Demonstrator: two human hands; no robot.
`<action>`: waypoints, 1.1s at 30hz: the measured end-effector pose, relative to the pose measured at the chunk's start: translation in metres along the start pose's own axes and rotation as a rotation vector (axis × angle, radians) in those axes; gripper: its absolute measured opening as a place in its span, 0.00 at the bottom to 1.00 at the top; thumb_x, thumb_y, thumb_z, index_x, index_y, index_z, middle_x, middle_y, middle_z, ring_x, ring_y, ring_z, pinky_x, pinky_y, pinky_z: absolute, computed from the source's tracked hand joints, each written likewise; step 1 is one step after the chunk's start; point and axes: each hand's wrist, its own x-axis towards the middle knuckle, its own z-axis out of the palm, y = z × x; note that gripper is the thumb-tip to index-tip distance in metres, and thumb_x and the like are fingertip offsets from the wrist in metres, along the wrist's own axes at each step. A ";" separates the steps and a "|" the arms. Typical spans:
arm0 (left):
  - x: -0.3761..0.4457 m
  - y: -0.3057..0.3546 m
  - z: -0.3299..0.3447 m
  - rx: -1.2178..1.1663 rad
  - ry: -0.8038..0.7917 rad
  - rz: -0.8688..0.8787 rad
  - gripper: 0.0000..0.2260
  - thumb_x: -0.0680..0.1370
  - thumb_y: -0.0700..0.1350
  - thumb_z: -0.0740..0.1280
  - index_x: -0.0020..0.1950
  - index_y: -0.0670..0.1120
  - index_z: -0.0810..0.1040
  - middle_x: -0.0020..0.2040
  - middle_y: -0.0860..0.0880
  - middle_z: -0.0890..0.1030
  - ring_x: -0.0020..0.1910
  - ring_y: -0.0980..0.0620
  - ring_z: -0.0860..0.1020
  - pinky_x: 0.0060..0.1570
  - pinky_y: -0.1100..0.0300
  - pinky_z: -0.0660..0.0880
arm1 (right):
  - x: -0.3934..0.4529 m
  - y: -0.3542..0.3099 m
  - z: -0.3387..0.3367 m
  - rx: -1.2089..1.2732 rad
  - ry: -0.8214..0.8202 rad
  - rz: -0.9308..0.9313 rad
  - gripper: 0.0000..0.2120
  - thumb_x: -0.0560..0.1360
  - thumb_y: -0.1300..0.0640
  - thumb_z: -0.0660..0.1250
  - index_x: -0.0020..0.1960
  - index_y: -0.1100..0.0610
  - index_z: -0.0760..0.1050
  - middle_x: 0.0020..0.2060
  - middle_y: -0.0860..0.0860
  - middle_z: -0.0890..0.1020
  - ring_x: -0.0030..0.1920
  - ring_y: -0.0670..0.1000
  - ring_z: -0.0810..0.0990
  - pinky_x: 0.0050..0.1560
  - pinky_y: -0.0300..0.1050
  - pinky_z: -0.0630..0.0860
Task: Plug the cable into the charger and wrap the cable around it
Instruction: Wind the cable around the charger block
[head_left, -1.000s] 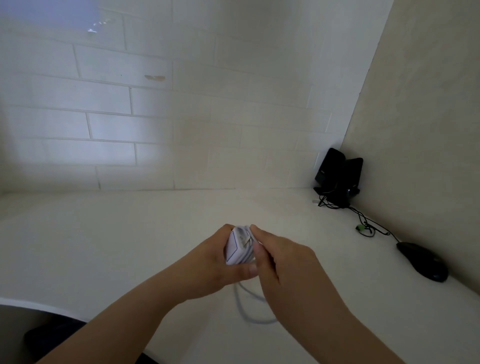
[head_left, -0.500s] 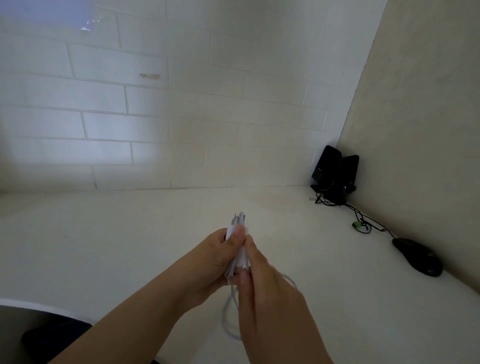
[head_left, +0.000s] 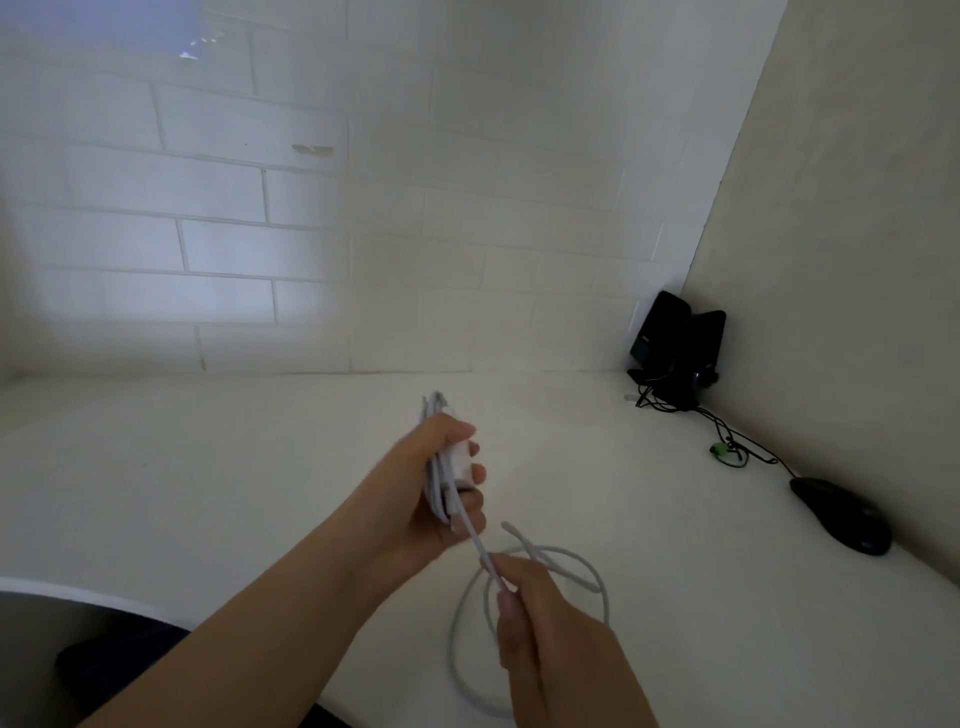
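My left hand (head_left: 441, 493) holds a white charger (head_left: 460, 462) upright above the white desk, with several turns of white cable wound lengthwise around it. From the charger's lower end the cable (head_left: 475, 540) runs taut down to my right hand (head_left: 540, 629), which pinches it between thumb and fingers. Beyond my right hand the slack cable lies in a loose loop (head_left: 582, 566) on the desk, and its free end (head_left: 511, 529) points up and left. The charger's port is hidden by my fingers.
A black mouse (head_left: 839, 514) lies at the right by the side wall. Its black cord (head_left: 748, 447) leads back to black devices (head_left: 675, 348) in the corner. The desk's curved front edge (head_left: 104, 597) is at lower left. A tiled wall stands behind.
My right hand left the charger and drew the cable down and to the right, pulling it taut. The left hand tilted the charger more upright. The slack loop now lies spread on the desk.
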 end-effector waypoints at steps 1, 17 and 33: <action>0.001 0.003 -0.002 0.008 0.012 0.010 0.17 0.58 0.47 0.69 0.41 0.42 0.71 0.29 0.46 0.73 0.26 0.51 0.66 0.21 0.64 0.69 | -0.005 0.001 0.001 0.013 -0.003 -0.041 0.19 0.61 0.28 0.35 0.50 0.12 0.50 0.35 0.20 0.75 0.44 0.39 0.80 0.40 0.24 0.69; -0.019 -0.003 0.005 0.287 -0.086 -0.192 0.28 0.54 0.50 0.71 0.53 0.42 0.76 0.44 0.42 0.79 0.37 0.47 0.80 0.39 0.55 0.80 | 0.058 0.022 -0.031 -0.355 -0.098 -0.189 0.24 0.72 0.40 0.67 0.27 0.48 0.60 0.24 0.44 0.74 0.24 0.44 0.67 0.28 0.36 0.60; -0.006 -0.011 -0.023 1.396 -0.156 0.068 0.24 0.63 0.61 0.71 0.53 0.58 0.65 0.45 0.55 0.73 0.39 0.56 0.72 0.40 0.61 0.71 | 0.089 -0.005 -0.077 -0.181 -0.135 -0.055 0.15 0.73 0.51 0.72 0.30 0.47 0.74 0.18 0.38 0.75 0.20 0.37 0.71 0.23 0.27 0.63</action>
